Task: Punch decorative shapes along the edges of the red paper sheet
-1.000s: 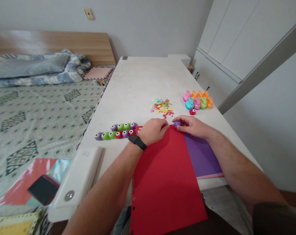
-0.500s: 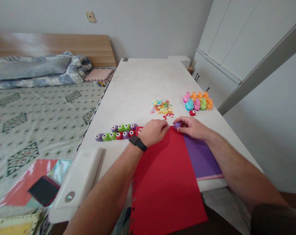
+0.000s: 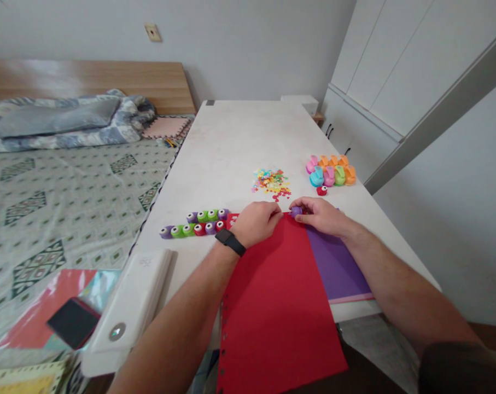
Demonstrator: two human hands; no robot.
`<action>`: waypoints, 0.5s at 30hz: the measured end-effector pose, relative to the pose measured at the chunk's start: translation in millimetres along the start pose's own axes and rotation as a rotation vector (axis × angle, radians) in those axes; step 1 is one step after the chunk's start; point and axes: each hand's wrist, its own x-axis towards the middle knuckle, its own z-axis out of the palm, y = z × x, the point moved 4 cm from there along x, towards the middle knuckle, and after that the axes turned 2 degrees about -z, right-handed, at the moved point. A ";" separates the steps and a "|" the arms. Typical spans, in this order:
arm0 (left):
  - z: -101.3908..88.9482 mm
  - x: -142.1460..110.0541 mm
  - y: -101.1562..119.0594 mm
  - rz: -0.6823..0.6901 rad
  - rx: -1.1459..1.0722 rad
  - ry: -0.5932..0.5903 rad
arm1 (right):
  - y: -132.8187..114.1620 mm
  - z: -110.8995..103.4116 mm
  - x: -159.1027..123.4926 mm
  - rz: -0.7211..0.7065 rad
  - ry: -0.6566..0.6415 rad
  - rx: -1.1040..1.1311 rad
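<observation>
The left hand (image 3: 256, 223) rests on the far edge of the red sheet (image 3: 276, 312), and the right hand (image 3: 321, 214) pinches a small purple punch (image 3: 296, 211) on that same edge; the hands are close but apart. The sheet lies near the middle of the worktop (image 3: 239, 142), its near end hanging past the near edge and its left side lined with punched holes (image 3: 223, 328). Much punching looks done: a heap of coloured paper shapes (image 3: 271, 182) sits beyond the hands. Most of the sheet's broad face looks unpunched, and a purple sheet (image 3: 338, 262) beneath it shows no holes. Two rows of punches (image 3: 194, 225) stand near the left edge, with a pastel cluster of punches (image 3: 330, 172) near the right edge.
</observation>
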 end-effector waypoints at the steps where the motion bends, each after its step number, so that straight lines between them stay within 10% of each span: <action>1: 0.1 0.0 -0.2 -0.001 0.000 -0.002 | 0.4 0.1 0.1 0.003 -0.001 -0.005; 15: 0.3 -0.1 -0.2 0.002 -0.010 0.000 | 4.7 0.3 1.6 -0.004 0.022 -0.033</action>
